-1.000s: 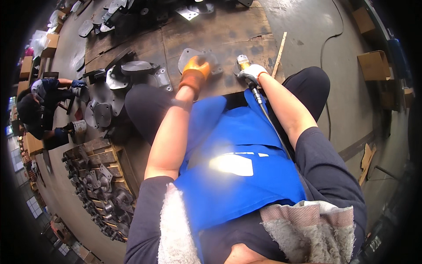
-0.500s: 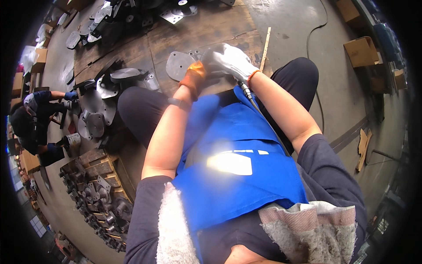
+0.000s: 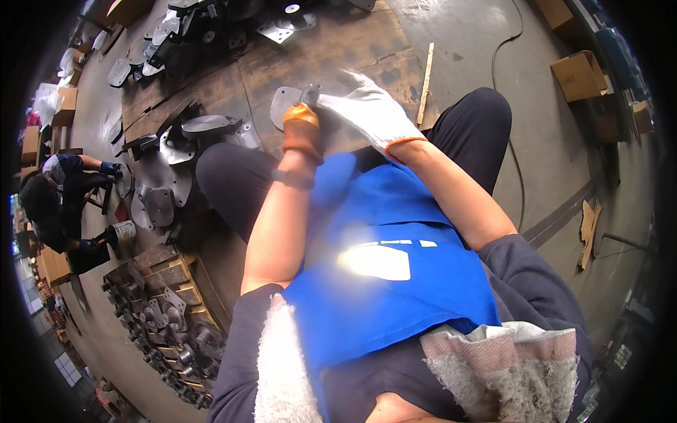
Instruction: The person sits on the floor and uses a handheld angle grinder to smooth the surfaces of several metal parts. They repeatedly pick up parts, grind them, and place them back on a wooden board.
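On my left hand (image 3: 302, 127) is an orange glove; its fingers are curled at the near edge of a grey metal plate (image 3: 281, 101) with rounded corners. Beside the plate, a small dark metal piece (image 3: 310, 94) shows just past those fingers; whether it joins the plate I cannot tell. My right hand (image 3: 370, 111), in a white knit glove with an orange cuff, lies to the right with its fingers spread. One of its digits reaches left to the small metal piece. Both hands are over a worn wooden board (image 3: 331, 56) between my knees.
Loose metal plates (image 3: 211, 125) lie by my left knee, with more metal parts (image 3: 190, 42) piled beyond. At left, a co-worker (image 3: 60, 187) bends over similar plates. A pallet (image 3: 162, 275) holds several metal parts. A wooden stick (image 3: 426, 83), a cable (image 3: 496, 60) and a cardboard box (image 3: 580, 76) are rightward.
The blur around my right hand is gone and its fingers have spread apart. My left hand has shifted slightly left and nearer, over the plate's edge. The co-worker's arms have moved a little.
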A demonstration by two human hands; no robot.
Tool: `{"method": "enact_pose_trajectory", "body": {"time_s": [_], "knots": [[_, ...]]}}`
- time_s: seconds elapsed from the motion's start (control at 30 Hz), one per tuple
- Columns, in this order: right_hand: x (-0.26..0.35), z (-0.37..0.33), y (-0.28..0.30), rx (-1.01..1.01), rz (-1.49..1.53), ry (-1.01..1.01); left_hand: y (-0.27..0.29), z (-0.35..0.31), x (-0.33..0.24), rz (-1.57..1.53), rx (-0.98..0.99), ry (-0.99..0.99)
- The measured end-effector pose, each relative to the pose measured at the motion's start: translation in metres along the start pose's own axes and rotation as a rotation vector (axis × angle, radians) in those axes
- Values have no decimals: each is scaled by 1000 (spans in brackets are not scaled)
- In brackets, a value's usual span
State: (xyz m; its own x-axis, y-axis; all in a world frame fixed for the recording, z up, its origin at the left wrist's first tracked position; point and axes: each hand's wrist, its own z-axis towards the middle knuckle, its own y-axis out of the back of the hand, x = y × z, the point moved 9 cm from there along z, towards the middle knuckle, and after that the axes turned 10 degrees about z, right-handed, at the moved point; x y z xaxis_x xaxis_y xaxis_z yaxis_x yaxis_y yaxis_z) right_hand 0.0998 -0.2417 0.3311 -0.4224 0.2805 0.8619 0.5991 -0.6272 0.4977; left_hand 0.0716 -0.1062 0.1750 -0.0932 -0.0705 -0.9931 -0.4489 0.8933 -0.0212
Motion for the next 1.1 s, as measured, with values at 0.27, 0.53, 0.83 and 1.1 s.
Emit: {"method": "enact_pose_trajectory", "body": {"time_s": [0.27, 0.53, 0.83, 1.1], "knots": [[53, -18, 24, 25, -360, 442, -45, -67, -67, 25, 223, 205], [115, -70, 51, 201, -251, 726, -49, -96, -54, -178, 198, 635], [124, -97, 53, 310, -196, 731, -53, -100, -39, -66, 196, 664], [149, -121, 30, 370, -215, 710, -29, -125, -23, -290, 274, 740]]}}
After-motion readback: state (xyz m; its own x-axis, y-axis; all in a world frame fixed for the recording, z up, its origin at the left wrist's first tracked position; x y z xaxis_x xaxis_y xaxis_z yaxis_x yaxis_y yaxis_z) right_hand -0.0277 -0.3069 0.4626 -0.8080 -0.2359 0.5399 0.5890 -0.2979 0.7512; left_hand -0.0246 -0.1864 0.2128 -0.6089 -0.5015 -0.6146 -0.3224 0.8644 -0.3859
